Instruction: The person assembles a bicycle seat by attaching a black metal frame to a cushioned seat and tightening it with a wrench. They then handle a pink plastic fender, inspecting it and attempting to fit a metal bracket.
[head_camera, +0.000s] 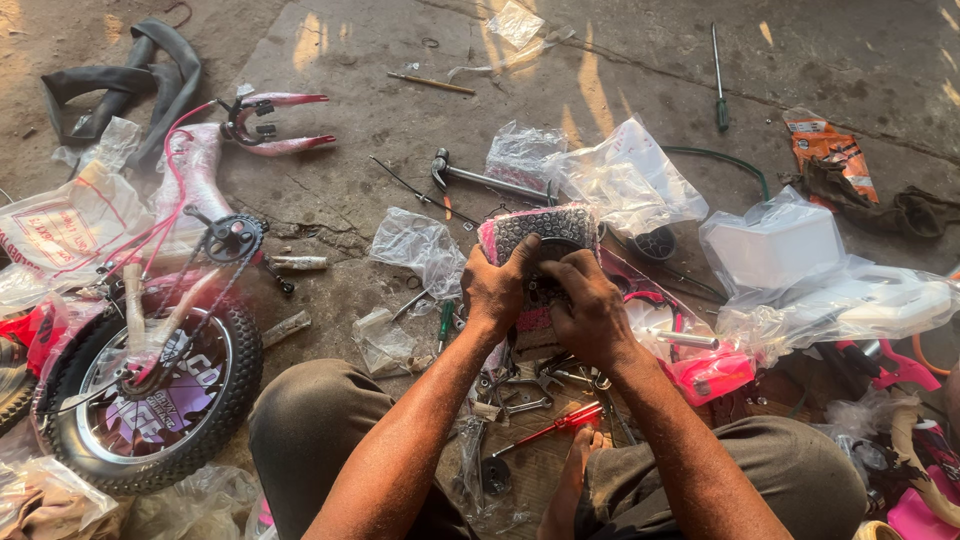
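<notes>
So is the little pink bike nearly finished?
Not nearly. Done: one wheel sits in the pink frame with its chain on. In hand: the left hand and right hand grip a small pink-and-black wheel. Left: wrapped white parts and loose tools lie around.

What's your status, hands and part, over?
Left hand and right hand both in a grip on the small pink-wrapped wheel. Wheel upright over the tools. Plastic bags crowd the floor beyond.
</notes>
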